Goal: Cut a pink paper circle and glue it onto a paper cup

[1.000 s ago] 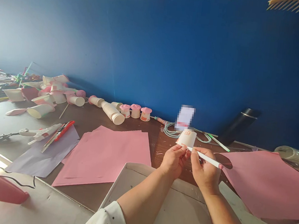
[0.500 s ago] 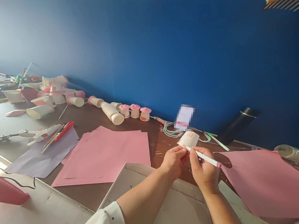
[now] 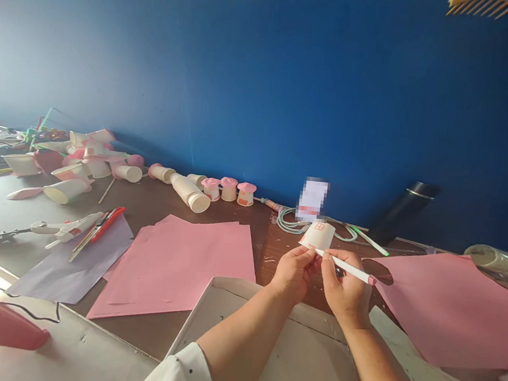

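Over the tabletop (image 3: 149, 203), we are steadying the cup (image 3: 318, 235), left hand (image 3: 293, 275) pinching its rim, right hand (image 3: 348, 296) pinching the marker (image 3: 348, 267) near its tip for control.

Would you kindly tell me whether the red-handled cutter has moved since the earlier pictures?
No, the red-handled cutter keeps its place beside the pink sheets; both shift very slightly leftward together, which suggests only the camera moved.
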Tool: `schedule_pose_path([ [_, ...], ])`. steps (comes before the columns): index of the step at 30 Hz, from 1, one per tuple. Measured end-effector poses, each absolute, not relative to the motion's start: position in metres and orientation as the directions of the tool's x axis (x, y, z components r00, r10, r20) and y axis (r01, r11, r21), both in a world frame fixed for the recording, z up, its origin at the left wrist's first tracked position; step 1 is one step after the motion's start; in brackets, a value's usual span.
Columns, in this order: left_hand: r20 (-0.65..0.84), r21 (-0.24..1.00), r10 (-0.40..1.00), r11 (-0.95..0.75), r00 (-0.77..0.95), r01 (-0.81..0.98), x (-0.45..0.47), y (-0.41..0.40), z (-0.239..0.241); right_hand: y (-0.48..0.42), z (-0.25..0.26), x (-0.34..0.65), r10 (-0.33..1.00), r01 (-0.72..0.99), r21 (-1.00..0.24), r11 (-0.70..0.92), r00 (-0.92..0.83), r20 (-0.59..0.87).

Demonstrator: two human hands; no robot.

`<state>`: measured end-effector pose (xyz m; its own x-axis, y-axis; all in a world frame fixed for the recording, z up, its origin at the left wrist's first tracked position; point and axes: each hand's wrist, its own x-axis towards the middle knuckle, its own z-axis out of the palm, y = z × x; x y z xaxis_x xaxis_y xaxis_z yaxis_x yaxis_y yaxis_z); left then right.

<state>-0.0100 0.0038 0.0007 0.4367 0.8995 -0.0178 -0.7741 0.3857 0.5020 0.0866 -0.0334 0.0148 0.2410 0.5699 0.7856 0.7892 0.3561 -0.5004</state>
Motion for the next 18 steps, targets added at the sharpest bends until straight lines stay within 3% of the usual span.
schedule_pose_path([
  [18,-0.009,0.447,0.901,0.391,0.433,-0.804,-0.0128,0.0024,0.006,-0.0326,0.0135,0.0879,0.58,0.769,-0.532,0.355,0.265,0.77],
])
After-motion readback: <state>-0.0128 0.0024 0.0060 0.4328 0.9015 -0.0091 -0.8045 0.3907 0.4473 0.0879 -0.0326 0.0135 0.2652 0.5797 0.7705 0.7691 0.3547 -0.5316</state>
